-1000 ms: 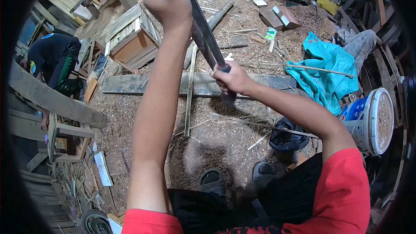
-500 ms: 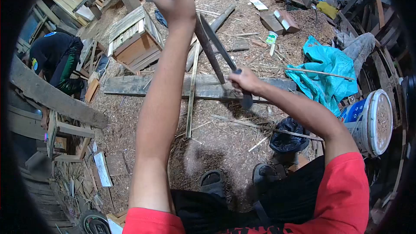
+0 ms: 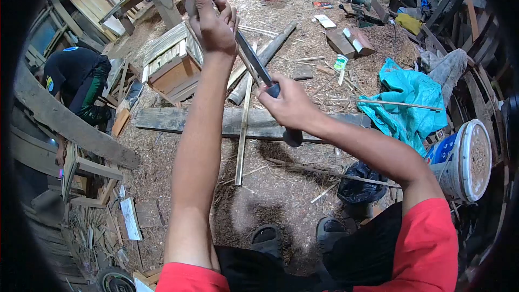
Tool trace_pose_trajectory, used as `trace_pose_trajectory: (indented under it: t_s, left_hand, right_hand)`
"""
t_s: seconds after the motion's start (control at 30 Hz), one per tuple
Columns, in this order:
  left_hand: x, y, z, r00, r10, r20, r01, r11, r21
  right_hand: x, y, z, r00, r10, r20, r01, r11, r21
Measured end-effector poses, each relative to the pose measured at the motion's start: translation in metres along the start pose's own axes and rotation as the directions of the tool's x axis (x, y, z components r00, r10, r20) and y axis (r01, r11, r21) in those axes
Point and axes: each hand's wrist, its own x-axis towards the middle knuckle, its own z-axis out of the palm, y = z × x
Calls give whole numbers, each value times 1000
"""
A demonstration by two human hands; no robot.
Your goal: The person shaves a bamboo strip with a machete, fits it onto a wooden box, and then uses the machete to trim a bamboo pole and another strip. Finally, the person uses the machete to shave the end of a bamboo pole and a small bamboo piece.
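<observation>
My left hand (image 3: pixel 213 24) is raised in front of me, closed around the upper end of a narrow brown wooden stick; much of it is hidden behind the hand and the blade. My right hand (image 3: pixel 291 103) grips the black handle of a machete (image 3: pixel 254 60). Its dark blade slants up and left along the stick toward my left wrist. Below both hands, a thick grey wooden plank (image 3: pixel 211 120) lies across the floor. A thin wood strip (image 3: pixel 244 140) crosses over that plank.
A slatted wooden box (image 3: pixel 175 67) stands ahead left, near a bent-over person (image 3: pixel 75 75). Teal sheeting (image 3: pixel 413 94), a white bucket (image 3: pixel 467 159) and a black plastic bag (image 3: pixel 361 184) are on my right. Wood shavings cover the floor (image 3: pixel 281 189) around my sandals.
My right hand has moved up and left with the machete, toward my left hand. The stick's lower end, visible before near the plank, is now hidden. The view has shifted slightly.
</observation>
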Motion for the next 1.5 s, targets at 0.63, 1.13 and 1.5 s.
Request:
trace_pose_trajectory:
  t_s: [0.63, 1.13, 1.5]
  left_hand:
    - [-2, -3, 1, 990, 74, -123, -64, 994, 83]
    - [-3, -5, 9, 995, 40, -92, -32, 996, 83]
    - [-2, -8, 11, 1000, -1, 13, -2, 982, 191]
  right_hand:
    - [-45, 112, 33, 984, 163, 78, -156, 983, -92]
    - [-86, 171, 31, 934, 329, 135, -300, 933, -200]
    - [-26, 64, -12, 852, 457, 256, -472, 882, -5]
